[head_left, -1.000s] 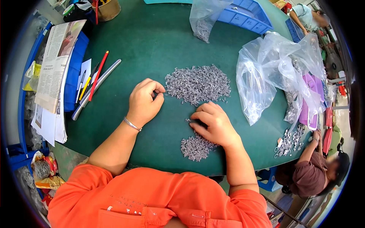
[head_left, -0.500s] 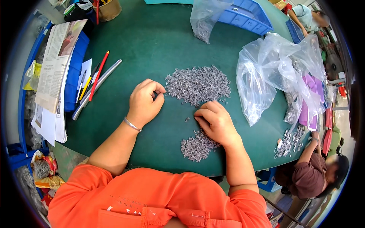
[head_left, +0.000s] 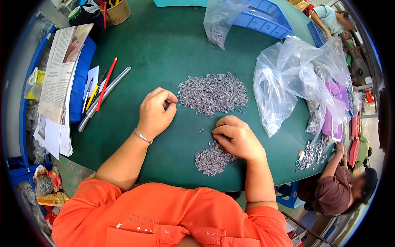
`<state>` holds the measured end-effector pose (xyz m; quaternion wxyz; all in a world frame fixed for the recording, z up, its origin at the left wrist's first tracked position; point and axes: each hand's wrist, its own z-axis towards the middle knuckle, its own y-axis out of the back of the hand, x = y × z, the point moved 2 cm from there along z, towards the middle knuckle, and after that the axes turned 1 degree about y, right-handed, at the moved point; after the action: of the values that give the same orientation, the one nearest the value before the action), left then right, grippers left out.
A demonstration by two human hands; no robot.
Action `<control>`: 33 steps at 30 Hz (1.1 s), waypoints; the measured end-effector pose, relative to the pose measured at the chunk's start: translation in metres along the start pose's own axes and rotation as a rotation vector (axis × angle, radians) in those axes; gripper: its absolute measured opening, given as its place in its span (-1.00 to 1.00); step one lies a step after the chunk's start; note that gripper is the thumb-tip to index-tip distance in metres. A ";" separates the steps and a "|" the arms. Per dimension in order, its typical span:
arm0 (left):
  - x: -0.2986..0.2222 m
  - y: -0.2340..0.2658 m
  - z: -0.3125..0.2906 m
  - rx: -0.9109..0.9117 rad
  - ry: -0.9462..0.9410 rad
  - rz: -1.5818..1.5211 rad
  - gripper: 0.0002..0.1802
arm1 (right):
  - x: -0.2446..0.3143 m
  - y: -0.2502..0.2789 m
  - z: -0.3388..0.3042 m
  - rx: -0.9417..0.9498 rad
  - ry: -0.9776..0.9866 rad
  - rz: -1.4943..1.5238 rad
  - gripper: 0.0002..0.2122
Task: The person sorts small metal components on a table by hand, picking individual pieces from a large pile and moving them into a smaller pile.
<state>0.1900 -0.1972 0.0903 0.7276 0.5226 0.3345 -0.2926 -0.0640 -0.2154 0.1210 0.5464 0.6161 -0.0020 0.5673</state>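
Observation:
A large heap of tiny grey, clear-looking pieces (head_left: 213, 94) lies in the middle of the green table. Closer to my body is a smaller heap of similar pieces (head_left: 212, 160). My left hand (head_left: 157, 110) rests at the left edge of the large heap, fingers curled and thumb near the index finger. Between the two heaps, my right hand (head_left: 238, 138) is closed in a pinch, its fingertips just above the small heap. Whatever either hand holds is hidden or too small to make out. A few loose pieces (head_left: 201, 131) lie left of my right fingertips.
Clear plastic bags (head_left: 273, 88) lie on the right, by a purple basket (head_left: 336, 96). A blue tray (head_left: 263, 20) stands at the back. Pencils (head_left: 108, 82) and newspaper (head_left: 61, 68) are on the left. At the right, a co-worker's arm (head_left: 332, 162) reaches toward small metallic rings (head_left: 310, 156).
My right hand has drawn back from the large heap's near edge toward the small heap, still pinched. The left hand has hardly moved.

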 end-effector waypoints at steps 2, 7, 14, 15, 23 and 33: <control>0.001 0.000 0.000 0.000 0.007 0.004 -0.92 | -0.003 0.006 -0.002 -0.055 -0.045 0.033 -0.87; 0.001 0.000 0.000 -0.008 -0.042 0.012 -0.91 | -0.007 0.008 -0.003 -0.087 -0.091 0.023 -0.80; 0.001 0.000 0.000 0.000 -0.053 0.021 -0.91 | -0.007 0.000 0.001 -0.023 0.016 -0.027 -0.80; 0.001 0.000 0.000 0.000 -0.051 0.024 -0.91 | -0.004 -0.003 0.003 -0.070 0.022 -0.013 -0.82; 0.000 0.001 0.000 -0.006 -0.045 0.024 -0.91 | -0.001 -0.020 0.011 -0.029 0.134 -0.158 -0.86; -0.001 0.001 0.000 -0.007 -0.016 -0.002 -0.91 | 0.000 -0.023 0.014 -0.029 0.159 -0.128 -0.83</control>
<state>0.1899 -0.1970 0.0920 0.7318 0.5174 0.3302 -0.2963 -0.0395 -0.2156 0.1094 0.5888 0.5600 0.0725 0.5783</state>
